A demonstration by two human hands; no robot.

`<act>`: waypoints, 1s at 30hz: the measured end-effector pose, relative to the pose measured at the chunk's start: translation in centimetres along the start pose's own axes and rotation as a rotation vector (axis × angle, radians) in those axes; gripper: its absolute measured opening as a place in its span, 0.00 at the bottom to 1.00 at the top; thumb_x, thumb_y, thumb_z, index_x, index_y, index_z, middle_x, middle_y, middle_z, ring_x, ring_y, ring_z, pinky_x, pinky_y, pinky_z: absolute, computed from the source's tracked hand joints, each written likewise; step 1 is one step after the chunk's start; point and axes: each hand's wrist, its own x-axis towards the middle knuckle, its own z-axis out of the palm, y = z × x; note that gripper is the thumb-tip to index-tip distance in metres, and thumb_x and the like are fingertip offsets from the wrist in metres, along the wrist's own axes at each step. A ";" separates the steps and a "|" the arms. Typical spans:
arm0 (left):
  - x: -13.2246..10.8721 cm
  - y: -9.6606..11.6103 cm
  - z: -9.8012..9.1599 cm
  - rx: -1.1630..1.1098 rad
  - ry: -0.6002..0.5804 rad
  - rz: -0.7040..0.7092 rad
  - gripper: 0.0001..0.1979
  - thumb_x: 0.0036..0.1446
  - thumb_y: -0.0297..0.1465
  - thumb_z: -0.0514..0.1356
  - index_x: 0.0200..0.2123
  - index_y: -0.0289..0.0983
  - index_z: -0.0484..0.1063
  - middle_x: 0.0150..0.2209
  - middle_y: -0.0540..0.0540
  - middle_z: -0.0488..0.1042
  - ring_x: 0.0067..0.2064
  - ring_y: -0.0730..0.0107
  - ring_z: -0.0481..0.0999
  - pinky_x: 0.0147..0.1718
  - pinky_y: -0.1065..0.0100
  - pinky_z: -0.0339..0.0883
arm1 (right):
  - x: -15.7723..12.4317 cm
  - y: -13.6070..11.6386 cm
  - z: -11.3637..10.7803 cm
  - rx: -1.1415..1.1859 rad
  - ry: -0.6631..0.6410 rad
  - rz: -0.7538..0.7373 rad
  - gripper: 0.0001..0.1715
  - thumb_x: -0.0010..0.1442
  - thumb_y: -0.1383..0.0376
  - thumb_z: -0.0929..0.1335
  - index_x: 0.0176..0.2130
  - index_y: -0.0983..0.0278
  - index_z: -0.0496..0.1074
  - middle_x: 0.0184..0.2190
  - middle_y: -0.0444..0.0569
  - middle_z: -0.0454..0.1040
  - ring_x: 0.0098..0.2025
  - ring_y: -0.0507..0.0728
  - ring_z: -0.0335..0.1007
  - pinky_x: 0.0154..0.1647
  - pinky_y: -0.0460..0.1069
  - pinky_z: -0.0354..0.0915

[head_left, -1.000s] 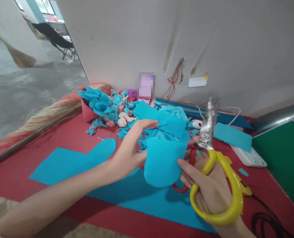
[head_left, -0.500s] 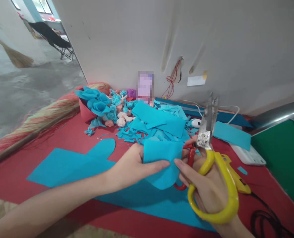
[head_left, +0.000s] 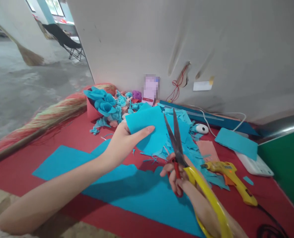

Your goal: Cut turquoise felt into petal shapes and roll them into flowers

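My left hand (head_left: 129, 135) pinches a bright blue piece of paper (head_left: 150, 130), thumb in front and fingers hidden behind. It is raised above the table. My right hand (head_left: 180, 180) grips scissors (head_left: 177, 142) with one red and one yellow handle. Their blades point up and stand slightly apart, just right of the held piece. A large blue sheet (head_left: 142, 195) with a wavy far edge lies under both hands. Behind them is a heap of blue paper scraps (head_left: 186, 145).
A yellow glue gun (head_left: 232, 172) with a black cord lies at the right, near a white device (head_left: 255, 165) under a blue paper stack (head_left: 236, 142). Paper flowers (head_left: 99, 99) fill a red holder at the back left. A long broom (head_left: 52, 115) lies along the left edge.
The right hand with the scissors has moved down and away from the blue piece, and the blades have parted. The left hand has lifted the piece up and left, tilting it.
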 end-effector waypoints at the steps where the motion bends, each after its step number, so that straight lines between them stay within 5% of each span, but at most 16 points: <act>1: 0.1 -0.1 0.0 0.004 0.003 -0.003 0.11 0.48 0.33 0.63 0.35 0.34 0.73 0.34 0.46 0.77 0.35 0.63 0.76 0.32 0.67 0.73 | 0.0 0.1 0.1 0.034 -0.024 0.062 0.12 0.44 0.59 0.68 0.29 0.62 0.68 0.20 0.45 0.72 0.12 0.48 0.55 0.11 0.45 0.52; 5: 0.0 -0.6 0.0 -0.003 -0.008 -0.036 0.09 0.48 0.34 0.63 0.32 0.34 0.72 0.32 0.47 0.76 0.33 0.66 0.76 0.31 0.67 0.73 | 0.2 0.2 -0.1 0.070 -0.103 0.230 0.19 0.36 0.54 0.72 0.27 0.62 0.67 0.19 0.45 0.72 0.11 0.48 0.55 0.10 0.45 0.51; 13: -0.1 -0.6 0.0 0.010 0.002 -0.035 0.11 0.48 0.35 0.63 0.33 0.34 0.72 0.33 0.46 0.77 0.35 0.62 0.76 0.31 0.65 0.73 | 0.0 1.1 -0.3 -0.005 -0.036 0.171 0.18 0.44 0.51 0.68 0.30 0.62 0.69 0.20 0.44 0.72 0.11 0.47 0.53 0.11 0.45 0.50; 20: -0.2 -0.6 0.2 0.000 -0.008 -0.063 0.11 0.47 0.35 0.63 0.32 0.33 0.72 0.31 0.46 0.76 0.34 0.63 0.76 0.34 0.63 0.73 | 0.0 0.5 0.5 0.045 -0.018 0.177 0.23 0.34 0.49 0.72 0.22 0.63 0.66 0.17 0.45 0.71 0.09 0.45 0.48 0.09 0.44 0.46; 26: -0.3 -1.2 0.1 0.047 -0.012 -0.083 0.11 0.47 0.35 0.63 0.33 0.35 0.72 0.25 0.48 0.73 0.30 0.65 0.74 0.31 0.65 0.71 | -0.1 1.1 0.7 -0.013 0.058 0.108 0.23 0.51 0.46 0.62 0.23 0.62 0.68 0.17 0.46 0.70 0.09 0.47 0.49 0.09 0.45 0.47; 30: -0.4 -1.2 0.3 0.079 -0.014 -0.093 0.12 0.47 0.36 0.63 0.33 0.35 0.72 0.24 0.48 0.73 0.29 0.65 0.74 0.30 0.65 0.71 | -0.3 1.4 0.4 -0.088 0.047 0.076 0.16 0.51 0.53 0.63 0.30 0.61 0.71 0.20 0.46 0.72 0.12 0.50 0.55 0.11 0.46 0.51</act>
